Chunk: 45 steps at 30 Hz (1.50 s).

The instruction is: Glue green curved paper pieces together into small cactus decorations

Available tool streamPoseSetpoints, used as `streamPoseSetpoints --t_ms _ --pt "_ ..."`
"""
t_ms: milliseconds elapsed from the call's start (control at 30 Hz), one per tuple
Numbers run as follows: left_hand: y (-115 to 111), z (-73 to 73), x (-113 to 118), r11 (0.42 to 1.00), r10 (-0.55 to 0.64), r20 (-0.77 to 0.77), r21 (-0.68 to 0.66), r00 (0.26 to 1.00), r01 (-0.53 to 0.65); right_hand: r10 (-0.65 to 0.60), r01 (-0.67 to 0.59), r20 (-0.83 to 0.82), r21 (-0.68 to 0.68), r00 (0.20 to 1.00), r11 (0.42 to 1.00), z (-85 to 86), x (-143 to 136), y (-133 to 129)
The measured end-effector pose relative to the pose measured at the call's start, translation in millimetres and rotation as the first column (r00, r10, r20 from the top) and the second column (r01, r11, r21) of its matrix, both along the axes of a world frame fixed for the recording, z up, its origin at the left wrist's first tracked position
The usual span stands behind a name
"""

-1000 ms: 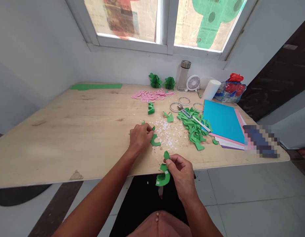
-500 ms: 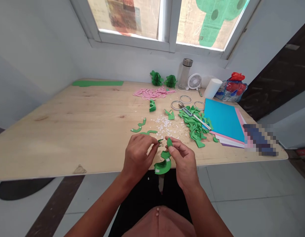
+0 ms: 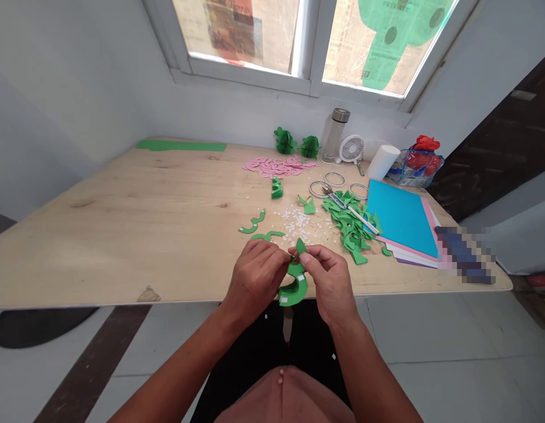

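My right hand (image 3: pixel 331 279) is closed on a stack of curved green paper cutouts (image 3: pixel 297 292), thumb on its upper end. The stack hangs at the table's front edge, with small white squares on its face. The fingers of my left hand (image 3: pixel 258 273) are pinched together at the inner side of the same cutouts; their tips are partly hidden. Just beyond my hands lie two loose wavy green strips (image 3: pixel 253 223), one with white squares. Small white paper bits (image 3: pixel 294 223) are scattered in front of my hands.
Green paper scraps (image 3: pixel 349 226) are piled at right, under a utility knife (image 3: pixel 336 200) and a white pen (image 3: pixel 363 219). Blue paper (image 3: pixel 398 214) tops a stack of sheets. Behind are pink cutouts (image 3: pixel 278 166), tape rings (image 3: pixel 334 179), a bottle (image 3: pixel 336 135) and a fan (image 3: pixel 351 148).
My left hand has moved right, bringing its fingertips against the cutouts by my right hand. The view has shifted slightly. A white bit now shows on the dark trousers at right.
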<state>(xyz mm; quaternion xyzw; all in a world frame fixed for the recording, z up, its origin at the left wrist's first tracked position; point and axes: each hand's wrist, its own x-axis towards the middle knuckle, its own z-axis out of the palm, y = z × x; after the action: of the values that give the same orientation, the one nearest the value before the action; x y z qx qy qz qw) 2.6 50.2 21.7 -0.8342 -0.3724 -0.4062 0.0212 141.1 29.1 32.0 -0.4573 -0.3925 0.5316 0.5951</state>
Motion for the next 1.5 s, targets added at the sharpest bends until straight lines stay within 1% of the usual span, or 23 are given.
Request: streamPoseSetpoints --t_ms 67,133,267,333,433,600,700,767,867,967,1000,1133,1300,1500 --pt "0 -0.5 -1 1.0 -0.006 0.007 0.002 1.0 0.006 -0.01 0.01 -0.002 0.01 1.0 1.0 0.2 0 1" --pt "0 -1.7 -2 1.0 0.007 0.041 -0.03 0.999 -0.006 -0.025 0.026 -0.011 0.009 1.0 1.0 -0.4 2 2" --pt "0 -4.5 -6 0.983 0.043 0.174 -0.184 0.984 -0.01 -0.058 0.056 -0.056 -0.035 0.997 0.998 -0.6 7 4" --pt "2 -5.1 -8 0.96 0.064 0.195 -0.278 0.979 -0.007 -0.06 0.056 -0.092 -0.046 0.994 0.997 0.2 10 3" --pt "6 -5.6 -8 0.917 0.105 0.159 -0.397 0.982 -0.034 -0.027 0.019 -0.135 -0.067 0.99 0.998 1.4 13 1" --pt "14 -9.6 -8 0.835 0.185 0.147 -0.545 0.972 -0.077 0.003 -0.018 -0.206 -0.073 0.979 0.997 1.6 15 -2" --pt "19 -14.1 -10 0.822 0.215 0.119 -0.558 0.969 -0.114 0.019 -0.039 -0.242 -0.077 0.97 0.996 0.7 16 -3" --pt "23 -17.2 -13 0.831 0.22 0.124 -0.544 0.968 -0.119 0.025 -0.046 -0.233 -0.082 0.972 0.996 0.0 16 -4" --pt "28 -20.4 -15 0.85 0.217 0.193 -0.52 0.957 -0.088 0.042 -0.06 -0.217 -0.079 0.975 0.995 0.2 16 -4" --pt "30 -20.4 -16 0.867 0.21 0.202 -0.491 0.957 -0.087 0.067 -0.087 -0.25 -0.07 0.966 0.994 2.0 16 -5" --pt "31 -20.0 -16 0.863 0.221 0.192 -0.495 0.956 -0.101 0.073 -0.094 -0.264 -0.069 0.962 0.993 2.6 16 -5" --pt "31 -19.6 -16 0.819 0.274 0.142 -0.553 0.951 -0.153 0.084 -0.111 -0.301 -0.071 0.95 0.991 3.6 15 -4" --pt "34 -23.9 -16 0.821 0.236 0.138 -0.558 0.962 -0.121 0.101 -0.128 -0.35 -0.054 0.931 0.99 1.3 15 -3" --pt "36 -24.8 -17 0.807 0.286 0.142 -0.57 0.948 -0.158 0.129 -0.152 -0.377 -0.032 0.917 0.988 -1.7 17 -3"
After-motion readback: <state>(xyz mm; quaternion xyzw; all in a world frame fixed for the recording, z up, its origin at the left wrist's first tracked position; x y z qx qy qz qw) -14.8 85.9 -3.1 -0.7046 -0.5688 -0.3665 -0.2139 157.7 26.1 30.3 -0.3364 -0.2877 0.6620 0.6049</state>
